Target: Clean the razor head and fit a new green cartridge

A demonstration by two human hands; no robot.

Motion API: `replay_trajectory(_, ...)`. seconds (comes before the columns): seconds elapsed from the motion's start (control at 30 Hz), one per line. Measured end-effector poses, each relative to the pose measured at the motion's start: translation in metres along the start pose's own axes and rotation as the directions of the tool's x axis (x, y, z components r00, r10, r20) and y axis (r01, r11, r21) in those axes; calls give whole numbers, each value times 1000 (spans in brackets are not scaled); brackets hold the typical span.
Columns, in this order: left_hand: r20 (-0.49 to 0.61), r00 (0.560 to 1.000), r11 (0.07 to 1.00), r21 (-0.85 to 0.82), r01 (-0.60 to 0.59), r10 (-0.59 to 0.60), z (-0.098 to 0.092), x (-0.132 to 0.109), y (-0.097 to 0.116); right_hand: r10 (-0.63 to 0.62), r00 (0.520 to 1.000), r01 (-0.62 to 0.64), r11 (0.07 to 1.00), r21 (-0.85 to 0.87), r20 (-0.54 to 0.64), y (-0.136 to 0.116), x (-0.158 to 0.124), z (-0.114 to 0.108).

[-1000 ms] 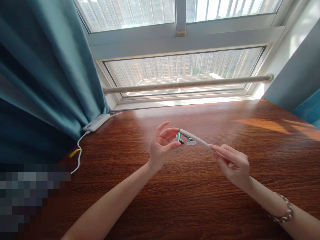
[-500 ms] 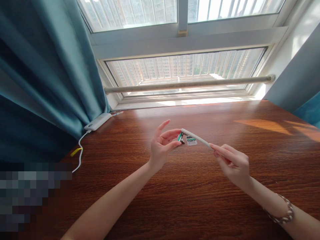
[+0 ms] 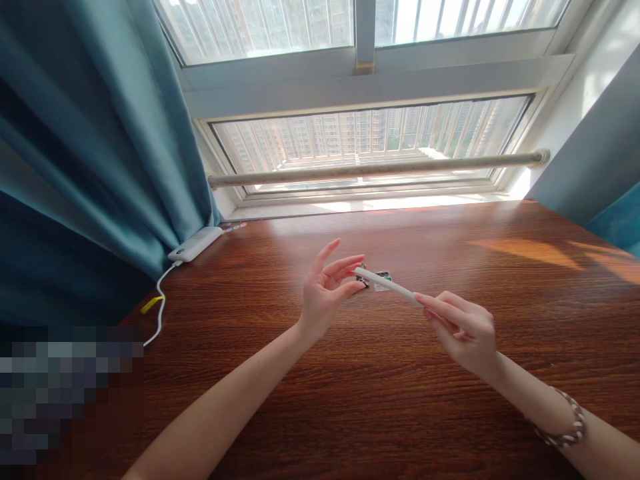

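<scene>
"White tool (image 3: 387, 285): where do you see it?"

"Held above the wooden table (image 3: 350, 400). My right hand (image 3: 463, 330) pinches its near end between thumb and fingers; its far tip sits among the half-curled fingers of my left hand (image 3: 325, 293). I can't tell whether those grip it. A small clear packet (image 3: 383, 275) lies just behind."

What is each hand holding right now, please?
Left hand: fingers half open at the tip of the white handle; whether it pinches cannot be told.
Right hand: closed on the white handle.
</scene>
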State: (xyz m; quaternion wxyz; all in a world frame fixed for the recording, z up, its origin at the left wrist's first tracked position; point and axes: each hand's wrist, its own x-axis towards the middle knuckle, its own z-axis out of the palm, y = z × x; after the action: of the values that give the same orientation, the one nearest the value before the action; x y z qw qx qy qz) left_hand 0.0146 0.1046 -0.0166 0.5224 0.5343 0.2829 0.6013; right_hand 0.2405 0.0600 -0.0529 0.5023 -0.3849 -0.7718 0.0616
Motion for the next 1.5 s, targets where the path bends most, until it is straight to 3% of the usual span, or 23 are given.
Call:
replay_trajectory(0.1, -7, 1000, 1000, -12, -28, 27, 1, 1, 1, 71, 995, -74, 997, -39, -74, 1, 0, -1)
replay_trajectory(0.27, -1, 997, 997, 6, -76, 76, 1, 2, -1, -19, 1000, 18, 999, 38, 10, 1, 1, -3)
replay_trajectory(0.4, 7, 996, 994, 54, -93, 93, 0, 1, -1, 58, 996, -60, 998, -24, -63, 3, 1, -2)
replay_trajectory(0.53, -4, 997, 996, 49, -73, 73, 1, 1, 1, 11, 1000, -11, 1000, 14, -5, 4, 0, 0)
replay_trajectory(0.7, -2, 999, 998, -49, 36, -36, 0, 2, 0, 94, 993, -97, 994, -50, -73, 4, 0, 1)
replay_trajectory(0.83, 9, 985, 961, -216, 171, -174, -3, 6, -5, 18, 1000, -18, 1000, 0, -11, 2, 0, 2)
replay_trajectory(1.0, -1, 958, 905, -327, 272, -288, -6, 9, -12, 90, 994, -94, 994, -62, -68, 2, -1, 3)
replay_trajectory(1.13, 22, 936, 857, -394, 331, -351, -7, 8, -14, 21, 1000, -20, 999, -28, 12, 1, -1, 4)
replay_trajectory(1.3, 24, 885, 781, -459, 422, -465, -7, 9, -14, 84, 994, -91, 991, -99, -70, 0, -1, 5)
replay_trajectory(1.5, 50, 811, 698, -479, 532, -583, -3, 8, -13, -15, 999, 17, 998, -61, 34, 1, -3, 5)
